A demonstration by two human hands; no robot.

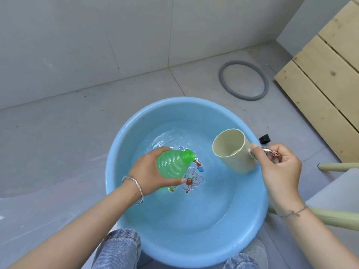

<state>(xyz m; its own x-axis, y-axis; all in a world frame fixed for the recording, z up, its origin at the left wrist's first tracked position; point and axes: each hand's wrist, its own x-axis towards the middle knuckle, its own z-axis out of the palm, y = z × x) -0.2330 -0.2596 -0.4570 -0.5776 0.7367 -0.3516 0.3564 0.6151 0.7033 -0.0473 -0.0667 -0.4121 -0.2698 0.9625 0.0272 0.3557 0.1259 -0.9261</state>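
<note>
– Holding anything, that left hand [149, 171]?
– Yes. Its fingers and thumb are curled round a translucent green ribbed plastic bottle [174, 164]. The bottle is tipped nearly onto its side, with its neck pointing toward two o'clock.
– Where is it?
– Over the water in a round light-blue plastic basin [116, 152] on the grey tiled floor, a little toward eleven o'clock from the basin's centre. I cannot tell whether it touches the water. A cartoon picture [193, 180] on the basin's bottom shows just beside the thumb.
– And the right hand [279, 167]?
– It is closed round the shiny copper-coloured handle [272, 152] of a cream cylindrical mug [233, 152], with the thumb pressed near the handle's top. The mug is tilted with its mouth toward ten o'clock. It hangs above the basin's inner wall at two o'clock, apart from the bottle.
– Anything round about?
– A silver bangle [134, 189] is on the left wrist and a thin thread bracelet [295, 211] on the right. A grey ring [243, 80] lies on the floor at one o'clock from the basin. Pale wooden slats [320, 84] stand at two o'clock, with a small black object [264, 138] just outside the rim. Knees in blue jeans [120, 247] are at six.
</note>
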